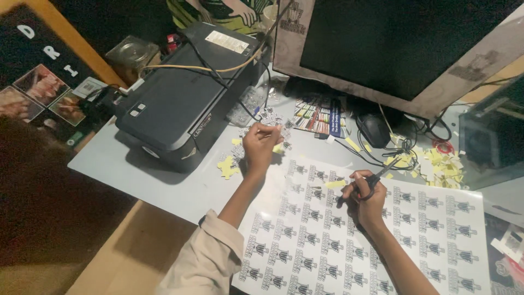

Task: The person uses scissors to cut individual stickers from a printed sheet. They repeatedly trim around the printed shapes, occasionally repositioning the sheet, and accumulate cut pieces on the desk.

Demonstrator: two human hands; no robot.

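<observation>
The pale grey table [180,188] in front of me fills most of the view in a dim room, and I place everything from the black printer [180,98] sitting on its far left part. To the right of the printer a large dark monitor [404,49] leans over the table, with a black mouse [374,130] and tangled cables beneath it. Below and right of the printer lies a big white sheet of stickers [382,240], printed with rows of one small black design. Further right of it, past the sheet's top edge, sits a heap of yellow paper scraps [442,164]. My left hand [259,146], just right of the printer's front corner, pinches a small cut-out sticker [268,116] between its fingertips. My right hand [364,199] rests on the sheet, closed around black scissors [376,179].
</observation>
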